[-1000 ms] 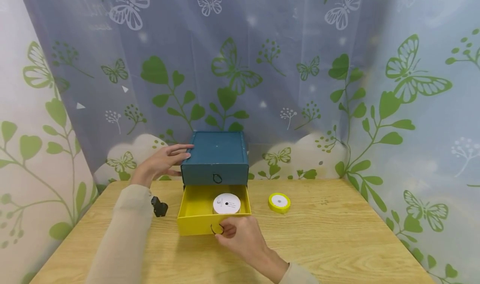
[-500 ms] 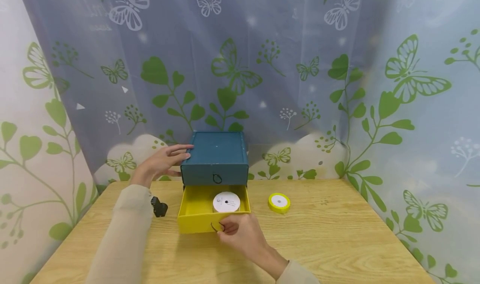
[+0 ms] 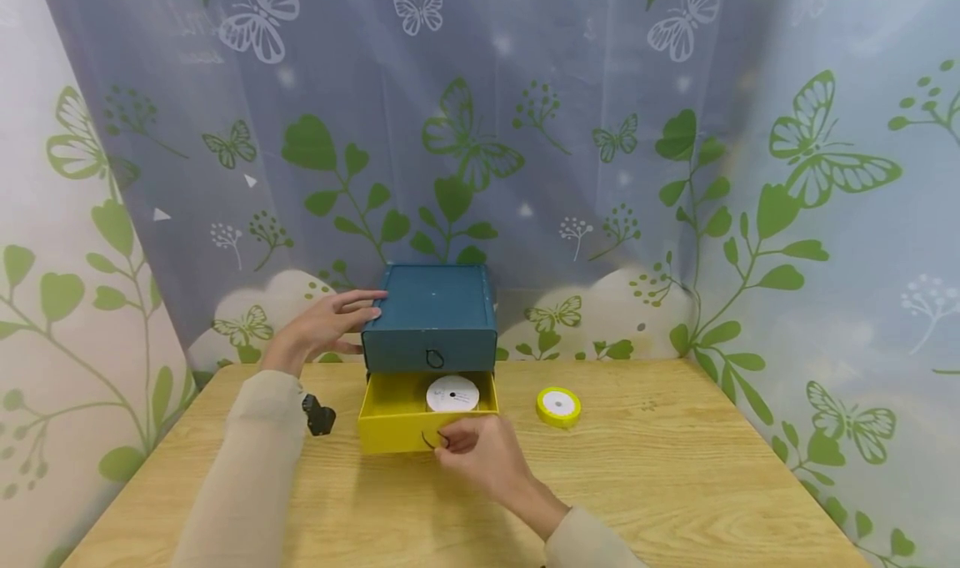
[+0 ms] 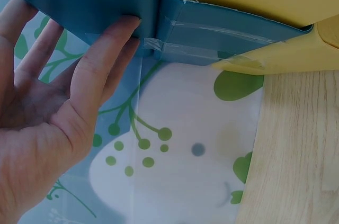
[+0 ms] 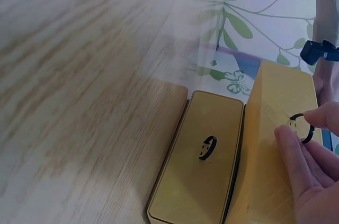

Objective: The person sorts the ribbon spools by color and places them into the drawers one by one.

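A blue drawer box (image 3: 435,297) stands at the back of the table, a yellow drawer (image 3: 390,433) partly pulled out below its blue front. Inside this drawer lies a white-faced spool (image 3: 452,394). My right hand (image 3: 487,458) has thumb and fingers at the black loop pull (image 5: 309,131) on the drawer's front, pinching it. My left hand (image 3: 326,322) rests on the box's left side, fingers spread and fairly straight; in the left wrist view its fingertips (image 4: 130,23) touch the blue wall. The right wrist view shows another yellow front (image 5: 198,181) with its own loop, closed, underneath.
A yellow-rimmed roll (image 3: 558,405) with a white centre lies on the table (image 3: 660,468) to the right of the box. On the left, beside the left forearm, is a small black object (image 3: 319,416). A patterned curtain (image 3: 585,201) hangs right behind the box.
The yellow drawer has slid partway inward, away from me, with my right hand moving along at its loop. The spool has travelled with it. My left hand has stayed in place.
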`<action>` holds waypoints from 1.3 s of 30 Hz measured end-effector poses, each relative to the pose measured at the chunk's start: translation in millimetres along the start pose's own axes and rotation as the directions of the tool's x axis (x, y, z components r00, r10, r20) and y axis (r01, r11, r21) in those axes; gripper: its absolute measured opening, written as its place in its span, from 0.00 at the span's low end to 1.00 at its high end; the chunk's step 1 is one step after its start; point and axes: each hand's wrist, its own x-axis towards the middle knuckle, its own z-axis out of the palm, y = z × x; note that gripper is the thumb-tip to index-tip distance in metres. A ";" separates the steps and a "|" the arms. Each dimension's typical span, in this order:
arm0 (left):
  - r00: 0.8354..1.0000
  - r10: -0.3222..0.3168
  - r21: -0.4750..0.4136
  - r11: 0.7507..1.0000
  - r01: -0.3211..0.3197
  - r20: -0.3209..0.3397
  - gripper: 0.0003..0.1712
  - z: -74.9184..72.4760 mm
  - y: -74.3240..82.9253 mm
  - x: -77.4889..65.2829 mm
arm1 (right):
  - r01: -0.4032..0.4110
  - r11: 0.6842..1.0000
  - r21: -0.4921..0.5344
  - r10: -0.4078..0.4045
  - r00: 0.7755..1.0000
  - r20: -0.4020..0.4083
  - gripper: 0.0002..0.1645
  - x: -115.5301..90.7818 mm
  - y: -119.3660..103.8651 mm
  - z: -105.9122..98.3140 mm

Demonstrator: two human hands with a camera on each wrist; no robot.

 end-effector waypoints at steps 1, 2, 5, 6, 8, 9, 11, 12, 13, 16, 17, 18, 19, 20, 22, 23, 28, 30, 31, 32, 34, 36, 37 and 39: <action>1.000 -0.001 0.002 1.000 0.001 0.000 0.36 -0.1 -0.2 0.2 | -0.003 1.000 0.006 0.003 1.000 -0.001 0.10 0.9 0.6 -0.1; 1.000 0.000 0.003 1.000 0.000 0.000 0.36 -0.2 -0.3 0.5 | -0.003 1.000 0.010 0.003 1.000 -0.003 0.10 1.8 1.3 -0.2; 1.000 0.001 0.002 1.000 -0.001 0.000 0.36 -0.2 -0.6 1.1 | 0.005 1.000 0.022 -0.005 1.000 -0.004 0.11 4.2 3.5 -0.8; 1.000 0.001 0.001 1.000 -0.001 0.001 0.36 -0.1 -0.4 1.0 | 0.009 1.000 0.022 -0.009 1.000 -0.006 0.11 5.1 4.2 -1.0; 1.000 0.001 -0.003 1.000 -0.001 0.002 0.36 0.1 0.0 0.8 | 0.016 1.000 0.020 -0.016 1.000 -0.007 0.11 6.8 5.0 -1.4; 1.000 0.001 -0.005 1.000 -0.001 0.003 0.36 0.2 0.1 0.6 | 0.018 1.000 0.017 -0.018 1.000 -0.007 0.12 7.8 5.5 -1.6; 1.000 0.000 -0.006 1.000 0.000 0.004 0.37 0.4 0.3 0.3 | 0.018 1.000 0.006 -0.018 1.000 -0.010 0.11 10.0 6.0 -1.8; 1.000 0.000 -0.006 1.000 0.000 0.003 0.37 0.4 0.4 0.1 | 0.016 1.000 -0.002 -0.016 1.000 -0.010 0.11 11.1 6.4 -1.8; 1.000 0.001 -0.005 1.000 -0.001 0.002 0.37 0.4 0.4 0.0 | 0.018 1.000 -0.006 -0.018 1.000 -0.013 0.11 12.5 6.7 -1.8; 1.000 0.002 -0.002 1.000 -0.002 -0.001 0.36 0.6 0.7 -0.2 | 0.029 0.999 -0.018 -0.029 0.999 -0.021 0.10 16.6 8.6 -1.8; 1.000 0.002 -0.001 1.000 -0.002 -0.002 0.36 0.5 0.8 -0.2 | 0.032 0.999 -0.020 -0.032 0.999 -0.024 0.10 17.9 9.2 -1.8; 1.000 0.002 0.001 1.000 -0.002 -0.003 0.36 0.5 1.0 -0.3 | 0.032 0.999 -0.023 -0.033 0.999 -0.027 0.10 19.3 10.0 -1.7; 1.000 0.002 0.003 1.000 -0.002 -0.003 0.36 0.4 1.1 -0.3 | 0.036 0.999 -0.021 -0.036 0.999 -0.029 0.10 20.5 10.7 -1.8; 1.000 0.001 0.004 1.000 -0.001 -0.001 0.36 0.3 1.2 -0.3 | 0.032 0.999 -0.023 -0.032 0.999 -0.030 0.10 21.7 11.3 -1.8; 1.000 0.001 0.006 1.000 -0.001 0.001 0.36 0.0 1.3 -0.5 | 0.020 0.999 -0.029 -0.020 0.999 -0.032 0.10 24.0 12.1 -1.8; 1.000 0.001 0.007 1.000 -0.001 0.003 0.37 -0.1 1.4 -0.5 | 0.019 0.999 -0.036 -0.021 0.999 -0.031 0.11 25.0 12.4 -1.9; 1.000 0.001 0.007 1.000 -0.001 0.003 0.36 0.0 1.5 -0.8 | 0.013 0.998 -0.062 -0.016 0.999 -0.034 0.11 29.5 13.2 -1.6; 1.000 0.000 0.005 1.000 0.000 0.003 0.36 0.2 1.4 -0.8 | 0.010 0.998 -0.062 -0.012 0.999 -0.038 0.11 31.3 13.5 -1.5; 1.000 0.000 0.006 1.000 0.000 0.003 0.36 0.4 1.3 -0.9 | 0.011 0.998 -0.060 -0.013 0.999 -0.041 0.11 32.5 13.8 -1.4; 1.000 -0.001 0.005 1.000 0.001 0.002 0.36 0.5 1.3 -0.9 | 0.011 0.998 -0.061 -0.014 0.999 -0.043 0.11 33.6 14.0 -1.5; 1.000 0.000 0.004 1.000 0.000 0.002 0.36 0.6 1.3 -1.0 | 0.008 0.998 -0.056 -0.011 0.999 -0.049 0.11 35.9 14.7 -1.9; 1.000 0.002 0.005 1.000 -0.002 0.001 0.36 0.7 1.3 -1.0 | 0.002 0.998 -0.055 -0.005 0.998 -0.055 0.11 38.4 14.9 -2.2; 1.000 0.002 0.005 1.000 -0.002 0.000 0.36 0.6 1.4 -1.1 | -0.002 0.998 -0.055 -0.001 0.998 -0.057 0.11 39.7 15.2 -2.3; 1.000 0.004 0.005 1.000 -0.004 -0.001 0.36 0.5 1.7 -1.2 | -0.011 0.999 -0.053 0.008 0.998 -0.060 0.11 41.8 15.1 -2.6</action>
